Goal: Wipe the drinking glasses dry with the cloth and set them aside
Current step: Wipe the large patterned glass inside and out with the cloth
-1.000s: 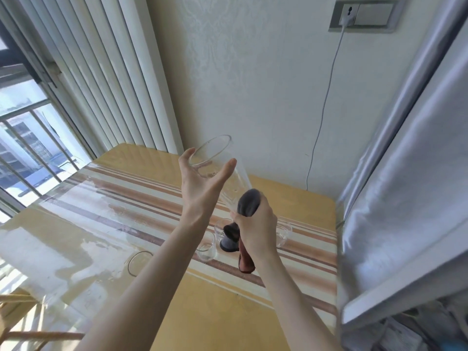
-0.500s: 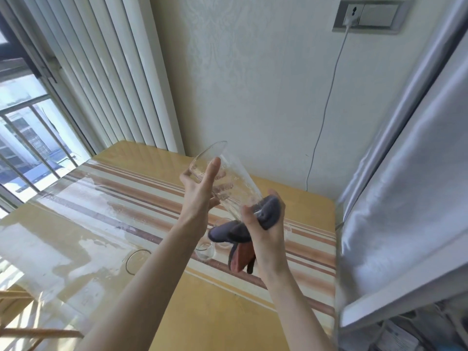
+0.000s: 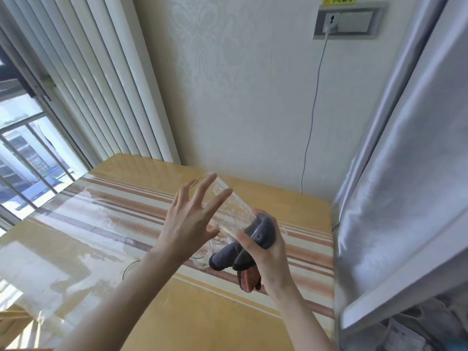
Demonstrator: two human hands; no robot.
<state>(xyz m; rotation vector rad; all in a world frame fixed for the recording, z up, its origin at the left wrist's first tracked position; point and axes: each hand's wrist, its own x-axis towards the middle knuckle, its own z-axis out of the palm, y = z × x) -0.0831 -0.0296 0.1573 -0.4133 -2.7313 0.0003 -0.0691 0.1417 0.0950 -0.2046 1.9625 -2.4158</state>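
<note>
A clear drinking glass (image 3: 231,211) is held tilted above the table, its mouth pointing up and to the left. My right hand (image 3: 266,252) grips its base through a dark grey cloth (image 3: 260,230) with a reddish underside that hangs below my fist. My left hand (image 3: 192,219) has straight, spread fingers resting against the glass near its rim. Two more clear glasses (image 3: 202,254) stand on the table just below my hands, partly hidden by them.
The yellow table (image 3: 177,312) has a striped runner under a clear cover, and a glass rim (image 3: 130,268) shows at its middle. A wall with a white cable (image 3: 312,110) is behind, blinds at left, a grey curtain (image 3: 405,173) close on the right.
The glass has dropped lower and tilted further. My left hand went from gripping the rim to spread fingers against the side. My right hand wrapped the cloth round the base.
</note>
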